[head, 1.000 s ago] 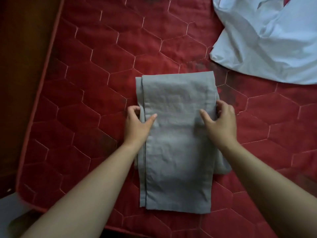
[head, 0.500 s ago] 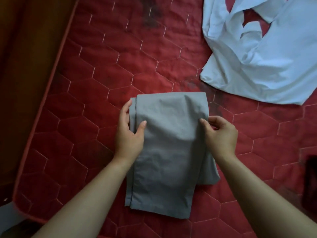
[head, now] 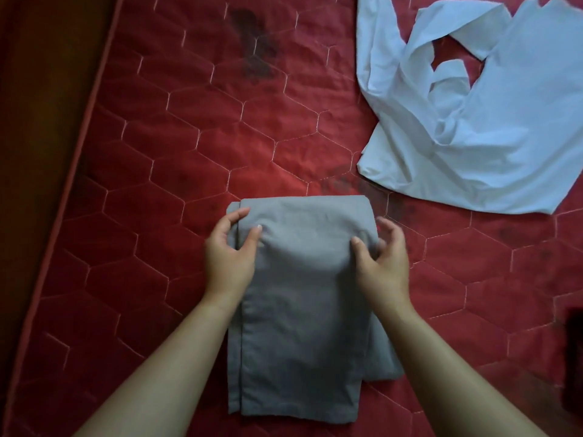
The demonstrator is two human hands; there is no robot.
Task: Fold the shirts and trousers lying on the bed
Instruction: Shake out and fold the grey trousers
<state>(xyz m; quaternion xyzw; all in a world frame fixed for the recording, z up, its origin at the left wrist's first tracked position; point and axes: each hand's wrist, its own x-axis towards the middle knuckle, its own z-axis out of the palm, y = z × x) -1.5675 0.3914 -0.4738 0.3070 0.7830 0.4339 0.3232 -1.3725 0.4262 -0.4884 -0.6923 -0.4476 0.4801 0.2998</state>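
Grey trousers, folded into a long narrow stack, lie on the red quilted bed in front of me. My left hand grips the stack's left edge near its far end, thumb on top and fingers round the side. My right hand holds the right edge at the same height, thumb pressing on top and fingers curled at the side. A white shirt lies crumpled and unfolded at the far right, apart from the trousers.
The bed's left edge runs diagonally, with a dark wooden surface beyond it. A dark object sits at the right border. Dark stains mark the cover beyond the trousers.
Both hands slid from the middle of the trousers' sides toward the far end and took hold of the edges. The view shifted, showing more of the white shirt.
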